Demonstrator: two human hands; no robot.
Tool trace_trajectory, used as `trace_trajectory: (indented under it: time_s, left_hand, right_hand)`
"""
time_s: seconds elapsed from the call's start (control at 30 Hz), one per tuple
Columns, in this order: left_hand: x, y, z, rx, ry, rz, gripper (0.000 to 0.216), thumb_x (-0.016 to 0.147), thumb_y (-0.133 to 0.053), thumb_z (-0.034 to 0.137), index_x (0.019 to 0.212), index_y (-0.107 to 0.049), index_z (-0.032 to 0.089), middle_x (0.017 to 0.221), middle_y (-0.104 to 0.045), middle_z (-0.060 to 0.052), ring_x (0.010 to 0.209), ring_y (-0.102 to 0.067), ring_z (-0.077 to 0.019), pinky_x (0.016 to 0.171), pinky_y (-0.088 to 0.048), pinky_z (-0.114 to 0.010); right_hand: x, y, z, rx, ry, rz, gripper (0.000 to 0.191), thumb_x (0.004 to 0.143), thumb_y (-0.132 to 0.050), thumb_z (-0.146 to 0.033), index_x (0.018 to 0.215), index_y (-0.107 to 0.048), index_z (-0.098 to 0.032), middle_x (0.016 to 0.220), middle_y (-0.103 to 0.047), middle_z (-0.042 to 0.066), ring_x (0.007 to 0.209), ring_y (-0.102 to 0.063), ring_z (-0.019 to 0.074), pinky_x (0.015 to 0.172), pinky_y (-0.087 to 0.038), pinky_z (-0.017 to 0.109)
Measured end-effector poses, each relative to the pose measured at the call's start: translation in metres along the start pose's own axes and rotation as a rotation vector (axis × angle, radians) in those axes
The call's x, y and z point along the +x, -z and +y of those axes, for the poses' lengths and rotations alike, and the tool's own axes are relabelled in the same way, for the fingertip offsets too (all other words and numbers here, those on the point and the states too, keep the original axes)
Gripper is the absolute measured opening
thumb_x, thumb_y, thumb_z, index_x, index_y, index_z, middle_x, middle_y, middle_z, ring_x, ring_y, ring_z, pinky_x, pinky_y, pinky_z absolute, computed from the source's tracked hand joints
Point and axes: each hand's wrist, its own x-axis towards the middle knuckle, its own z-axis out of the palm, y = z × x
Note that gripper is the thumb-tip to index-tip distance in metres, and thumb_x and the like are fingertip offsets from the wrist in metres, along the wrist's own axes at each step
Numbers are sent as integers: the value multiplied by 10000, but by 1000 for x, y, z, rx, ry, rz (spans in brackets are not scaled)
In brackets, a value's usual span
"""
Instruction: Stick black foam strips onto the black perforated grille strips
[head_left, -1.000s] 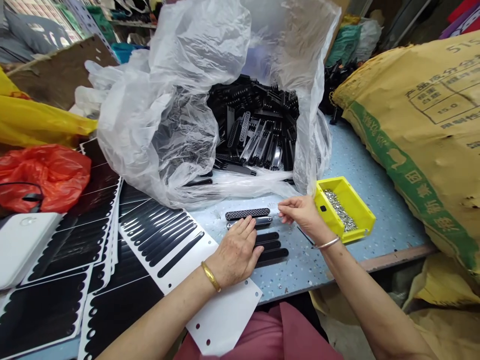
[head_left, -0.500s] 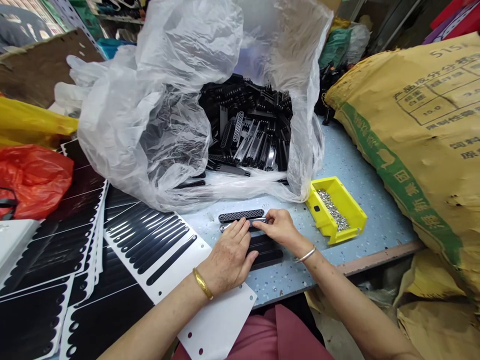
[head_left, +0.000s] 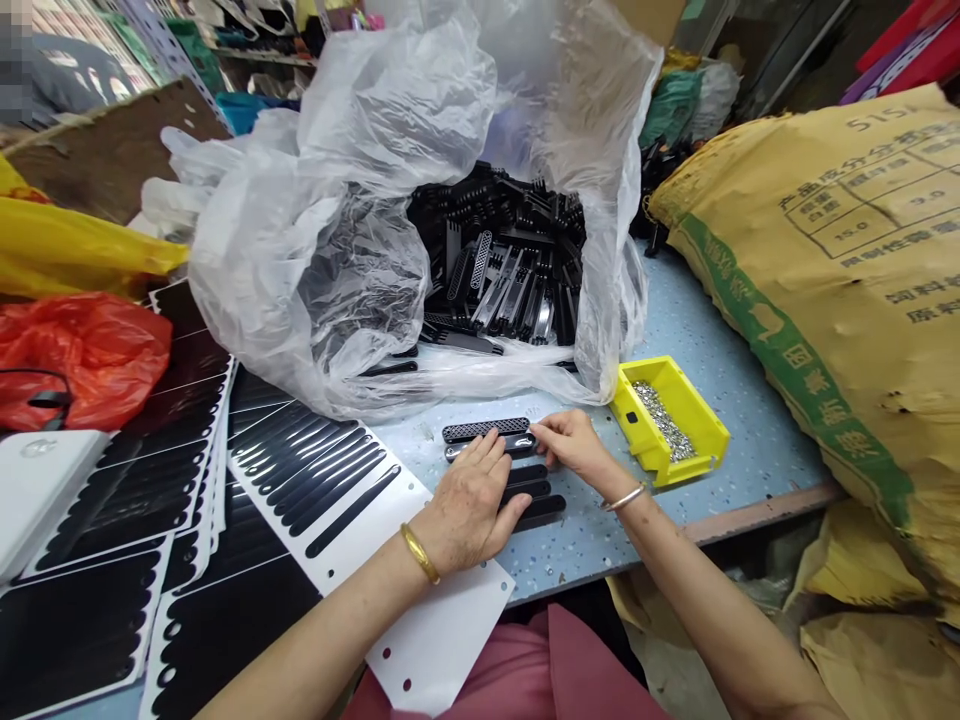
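Observation:
My left hand (head_left: 469,510) lies flat, fingers stretched out, with its fingertips on a glossy black strip (head_left: 517,442). My right hand (head_left: 576,448) is closed in a pinch at the strip's right end; the exact contact is hidden by the fingers. Just beyond, a black strip with a lattice pattern (head_left: 480,430) lies parallel to it. Several plain black strips (head_left: 541,508) lie side by side on the near side, partly covered by my left hand. Under my left wrist is a white backing sheet (head_left: 442,625) bearing black adhesive strips (head_left: 352,510).
A clear plastic bag (head_left: 255,260) full of black plastic parts (head_left: 517,280) stands open behind the hands. On the right are a yellow bin (head_left: 709,430) of small metal pieces and a yellow sack (head_left: 825,300). Black strip sheets (head_left: 97,620) and a red bag (head_left: 90,350) lie left.
My right hand has shifted slightly right, to the end of the glossy strip. My left hand stays flat on it. The whole view has swung a little to the left.

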Motion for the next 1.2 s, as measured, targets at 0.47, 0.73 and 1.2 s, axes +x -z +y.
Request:
trace_trajectory:
  time_s: [0.47, 0.73, 1.2]
  left_hand:
    - [-1, 5, -16, -138, 11, 135, 265, 918, -453, 173, 1121, -623, 168, 1142, -704, -123, 1122, -642, -242, 938, -539, -412]
    - [6, 14, -46, 126, 62, 132, 197, 814, -510, 84, 867, -674, 179, 758, -689, -75, 756, -624, -235, 736, -476, -396]
    - [41, 6, -31, 172, -95, -46, 157, 842, -530, 102, 745, -641, 155, 727, -635, -64, 705, -539, -210, 691, -402, -373]
  right_hand:
    - [0, -4, 7, -8, 31, -46, 121, 674, -561, -223, 605, -639, -162, 476, -580, -14, 419, -532, 117, 386, -367, 198]
    - [-1, -6, 10, -58, 29, -4, 103, 665, -569, -219, 604, -633, -165, 470, -568, -13, 424, -527, 121, 403, -373, 211]
    - [-63, 60, 52, -941, 463, 292, 203, 852, -551, -234, 814, -720, -129, 710, -661, 97, 630, -609, 206, 600, -436, 300]
